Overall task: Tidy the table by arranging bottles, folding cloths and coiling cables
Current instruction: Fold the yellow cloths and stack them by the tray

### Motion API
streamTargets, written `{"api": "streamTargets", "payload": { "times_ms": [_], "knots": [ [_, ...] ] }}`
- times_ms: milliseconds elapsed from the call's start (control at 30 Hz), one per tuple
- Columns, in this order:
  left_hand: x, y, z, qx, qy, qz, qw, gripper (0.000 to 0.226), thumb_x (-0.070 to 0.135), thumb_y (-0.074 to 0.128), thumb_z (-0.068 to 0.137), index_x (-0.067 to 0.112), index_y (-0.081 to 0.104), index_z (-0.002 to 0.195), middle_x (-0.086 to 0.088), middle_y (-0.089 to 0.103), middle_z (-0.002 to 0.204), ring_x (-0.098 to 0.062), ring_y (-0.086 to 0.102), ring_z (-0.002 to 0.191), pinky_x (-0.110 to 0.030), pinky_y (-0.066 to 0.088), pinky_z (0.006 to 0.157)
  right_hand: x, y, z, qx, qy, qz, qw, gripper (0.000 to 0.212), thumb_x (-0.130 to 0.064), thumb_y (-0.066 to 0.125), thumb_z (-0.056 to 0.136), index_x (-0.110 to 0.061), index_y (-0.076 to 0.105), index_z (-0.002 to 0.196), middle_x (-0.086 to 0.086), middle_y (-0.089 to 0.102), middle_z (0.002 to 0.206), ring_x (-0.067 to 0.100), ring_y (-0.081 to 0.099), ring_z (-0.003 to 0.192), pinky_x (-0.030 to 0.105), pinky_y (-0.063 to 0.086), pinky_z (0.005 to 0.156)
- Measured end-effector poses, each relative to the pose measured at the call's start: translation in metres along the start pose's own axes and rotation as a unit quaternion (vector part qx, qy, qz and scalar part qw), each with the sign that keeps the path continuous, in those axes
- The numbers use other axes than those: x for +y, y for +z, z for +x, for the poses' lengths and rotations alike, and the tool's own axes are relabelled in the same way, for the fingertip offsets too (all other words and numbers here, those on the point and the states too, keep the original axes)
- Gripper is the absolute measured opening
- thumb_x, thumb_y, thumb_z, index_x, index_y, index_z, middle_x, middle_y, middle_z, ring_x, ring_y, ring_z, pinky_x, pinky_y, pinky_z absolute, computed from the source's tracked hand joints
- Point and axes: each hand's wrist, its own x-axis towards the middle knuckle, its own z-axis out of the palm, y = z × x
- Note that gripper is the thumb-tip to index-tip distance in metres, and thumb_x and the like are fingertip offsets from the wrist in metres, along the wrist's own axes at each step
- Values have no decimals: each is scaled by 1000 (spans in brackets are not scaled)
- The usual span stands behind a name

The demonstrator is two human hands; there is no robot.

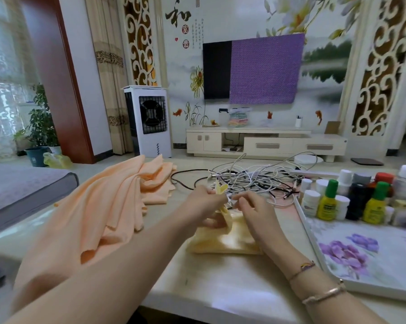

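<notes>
Cable step seems in hand: left hand (203,197) pinches a yellow cloth (223,239) corner, right hand (251,206) pinches a white cable (231,199), both just in front of the cable tangle (248,178). Next move prob. needs pulling that cable free w/o dragging the tangle.

We're in a home living room: wall-mounted TV (251,69), low cabinet (265,142) beneath it, air cooler (148,122) left of it.
</notes>
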Motion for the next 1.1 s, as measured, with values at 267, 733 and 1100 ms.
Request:
{"api": "streamTargets", "payload": {
  "times_ms": [267, 733, 1100],
  "knots": [
    [-38, -4, 14, 98, 250, 179, 947, 22, 24, 51, 95, 13, 66, 86, 1, 70, 81, -11, 65, 77, -30, 51, 76, 11, -12, 7, -55, 155, -76, 983, 23, -30, 63, 84, -20, 49, 100, 0, 60, 69, 17, 54, 55, 28, 40, 54],
    [-81, 12, 23, -80, 203, 551, 805, 56, 49, 23, 101, 28, 16, 153, 6, 5, 161, -19, 1, 148, -41, 4, 120, 13, -21, 1, -63, 158, -277, 946, 49, -48, 52, 88, -13, 39, 119, 9, 60, 111, 31, 56, 109, 39, 44, 92],
    [-47, 8, -8, -127, 363, 254, 887, 38, 44, 51, 94, 28, 56, 128, 16, 57, 129, 2, 49, 116, -11, 34, 98, -29, -34, 14, -83, 324, 211, 919, 8, 0, 50, 88, -7, 52, 87, 7, 51, 66, 16, 53, 53, 23, 44, 49]
  ]
}}
